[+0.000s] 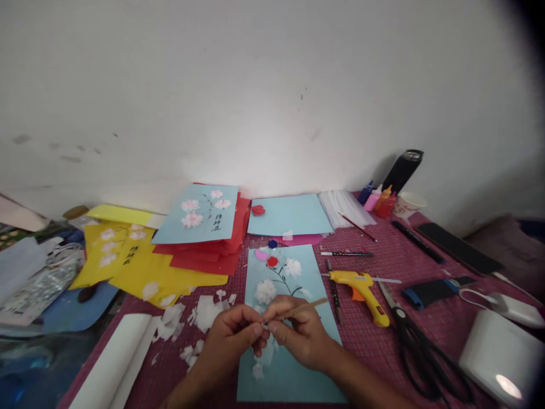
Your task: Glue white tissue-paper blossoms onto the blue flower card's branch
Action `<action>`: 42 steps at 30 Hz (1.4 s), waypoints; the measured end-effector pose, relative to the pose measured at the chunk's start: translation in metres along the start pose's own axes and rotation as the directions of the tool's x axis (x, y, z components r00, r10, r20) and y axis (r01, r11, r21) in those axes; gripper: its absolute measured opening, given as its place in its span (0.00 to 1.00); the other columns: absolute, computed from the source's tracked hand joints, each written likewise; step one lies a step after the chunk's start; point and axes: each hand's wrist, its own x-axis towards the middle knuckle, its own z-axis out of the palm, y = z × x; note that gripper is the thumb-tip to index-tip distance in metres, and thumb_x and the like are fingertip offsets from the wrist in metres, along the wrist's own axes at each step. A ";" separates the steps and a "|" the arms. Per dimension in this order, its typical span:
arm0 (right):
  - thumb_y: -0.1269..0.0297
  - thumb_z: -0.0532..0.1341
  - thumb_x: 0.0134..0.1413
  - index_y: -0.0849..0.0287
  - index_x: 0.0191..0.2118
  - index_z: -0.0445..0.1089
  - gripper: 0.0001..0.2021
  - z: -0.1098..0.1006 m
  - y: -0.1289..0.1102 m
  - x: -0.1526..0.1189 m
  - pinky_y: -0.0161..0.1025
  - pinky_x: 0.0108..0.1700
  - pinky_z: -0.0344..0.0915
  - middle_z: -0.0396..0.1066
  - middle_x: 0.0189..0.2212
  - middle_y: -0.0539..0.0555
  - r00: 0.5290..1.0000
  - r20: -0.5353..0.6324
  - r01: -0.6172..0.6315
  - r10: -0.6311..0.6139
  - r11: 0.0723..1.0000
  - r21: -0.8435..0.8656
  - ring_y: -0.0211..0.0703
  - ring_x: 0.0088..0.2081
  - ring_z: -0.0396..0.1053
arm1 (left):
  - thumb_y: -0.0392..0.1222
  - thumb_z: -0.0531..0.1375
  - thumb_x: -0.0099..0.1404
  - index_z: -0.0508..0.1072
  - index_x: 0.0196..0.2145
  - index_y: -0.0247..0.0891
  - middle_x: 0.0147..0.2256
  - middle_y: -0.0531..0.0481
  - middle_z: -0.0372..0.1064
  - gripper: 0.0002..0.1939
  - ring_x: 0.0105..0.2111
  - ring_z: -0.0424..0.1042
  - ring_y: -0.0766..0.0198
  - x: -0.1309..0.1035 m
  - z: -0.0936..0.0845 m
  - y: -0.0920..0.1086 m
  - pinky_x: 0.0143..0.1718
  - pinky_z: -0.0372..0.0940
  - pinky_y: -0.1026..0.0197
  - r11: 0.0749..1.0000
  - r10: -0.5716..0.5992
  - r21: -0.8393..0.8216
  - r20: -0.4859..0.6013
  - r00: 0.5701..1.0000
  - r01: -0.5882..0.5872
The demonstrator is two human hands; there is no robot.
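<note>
The left grip point(236, 335) pinches a tiny piece point(265, 324), hard to make out; the right grip point(301, 335), pinched beside it, holds a thin stick point(306, 307). The blue card point(281, 387) lies under both. It looks like fine shaping, needing gentle, steady fingers.

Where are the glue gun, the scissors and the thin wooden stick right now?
Glue gun point(361, 283): head view, on its yellow body, near the handle.
Scissors point(401, 317): head view, on the black part by the pivot.
Wooden stick point(307, 307): head view, on its shaft.
</note>
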 end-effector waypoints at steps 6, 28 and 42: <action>0.55 0.67 0.60 0.55 0.36 0.76 0.09 -0.003 0.005 -0.005 0.35 0.22 0.68 0.74 0.27 0.50 0.995 -0.049 -0.089 0.089 0.996 0.005 0.37 0.20 0.70 | 0.50 0.74 0.55 0.77 0.31 0.35 0.24 0.50 0.74 0.16 0.24 0.70 0.66 -0.009 0.005 0.008 0.24 0.65 0.66 0.999 0.005 -0.038 -0.027 1.000 -0.006; 0.53 0.69 0.57 0.59 0.31 0.73 0.14 -0.007 0.018 0.017 0.35 0.22 0.66 0.76 0.25 0.51 0.960 -0.250 -0.129 0.125 0.992 -0.001 0.36 0.18 0.68 | 0.50 0.73 0.54 0.77 0.32 0.34 0.28 0.47 0.77 0.17 0.26 0.73 0.67 0.032 -0.011 0.036 0.28 0.67 0.65 0.982 0.150 0.095 0.129 0.980 -0.163; 0.60 0.68 0.59 0.57 0.40 0.78 0.07 -0.009 0.020 0.013 0.36 0.26 0.65 0.77 0.28 0.51 0.968 -0.216 -0.087 0.128 0.978 0.189 0.36 0.22 0.69 | 0.46 0.67 0.61 0.76 0.34 0.36 0.29 0.50 0.77 0.11 0.25 0.72 0.67 0.007 -0.026 0.019 0.28 0.67 0.64 0.951 0.212 0.236 -0.028 0.977 -0.200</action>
